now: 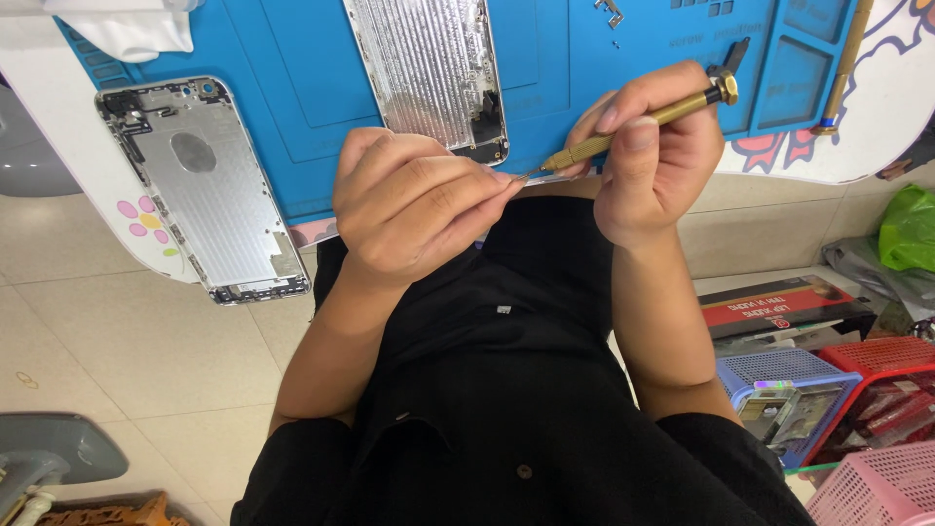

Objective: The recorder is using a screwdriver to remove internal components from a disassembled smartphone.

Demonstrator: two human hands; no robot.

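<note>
Head cam, looking down over lap. R hand [654, 161], centre-right of frame: fingers curled snug around a brass precision screwdriver [633, 129], thumb and index pinching the knurled shaft, no gap visible. Driver lies tilted, cap end up toward upper right, tip pointing down-left to frame centre. L hand [414, 205], centre: fingers bunched tight, thumb against fingertips in a closed pinch right at the driver tip; whatever sits in that pinch is too small to make out, cannot tell what it is. Tip and L fingertips appear touching. Both hands held over the near edge of a blue work mat [302, 88], above the person's black-clothed lap. On mat, top centre: silver phone rear housing [429, 73], inner side up, lower end just beside the L hand's knuckles. Second silver phone housing [200, 185] at left, tilted, hanging past the mat's edge onto a white board with flower print. White cloth [127, 29] in upper left corner. Second brass tool [842, 63] lying near upright at upper right, well apart from hands. Lower right: blue basket [779, 375], red basket [891, 356], pink basket [877, 492] on the floor, packed close together. Green bag [911, 229] at right edge. Tile floor at left.
</note>
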